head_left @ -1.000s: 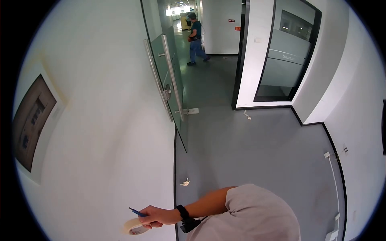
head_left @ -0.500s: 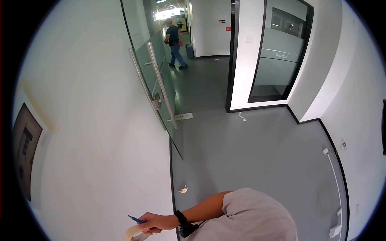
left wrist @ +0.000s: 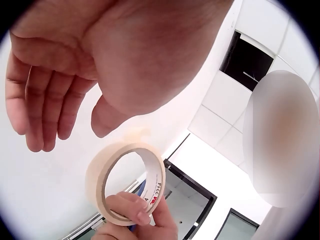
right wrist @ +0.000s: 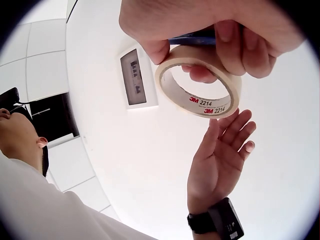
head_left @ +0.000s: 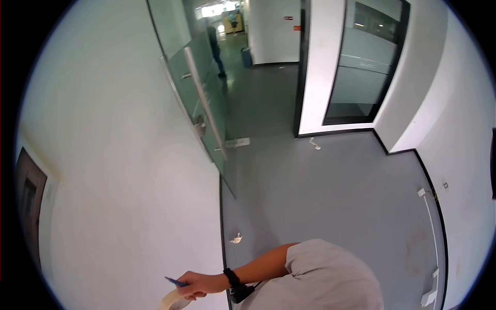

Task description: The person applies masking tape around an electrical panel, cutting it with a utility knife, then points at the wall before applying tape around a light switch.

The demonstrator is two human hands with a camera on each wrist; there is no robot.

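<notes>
Low in the head view, my right hand [head_left: 204, 284] holds a roll of masking tape [head_left: 168, 299] and a blue pen [head_left: 176, 282] near the white wall. The right wrist view shows fingers hooked through the tape roll [right wrist: 233, 97], which is printed 3M 2214 inside. The pen [right wrist: 194, 39] lies across that palm, partly hidden. My left hand [left wrist: 115, 60] is empty, its fingers extended and slightly bent, close to the tape roll. In the right wrist view the left hand [right wrist: 217, 167] is palm up under the roll. The head view does not include it.
A glass door [head_left: 199, 93] with long metal handles stands open at the left wall. A framed panel [head_left: 30, 201] is on that wall. Scraps [head_left: 236, 238] lie on the grey floor [head_left: 330, 191]. White cable trunking [head_left: 433, 232] runs along the right. Beyond, a person [head_left: 215, 49] is partly behind the glass.
The head view has turned, and the wall panel has slid toward the left edge. The walking person has moved left behind the glass door. My right hand keeps its grip on tape and pen.
</notes>
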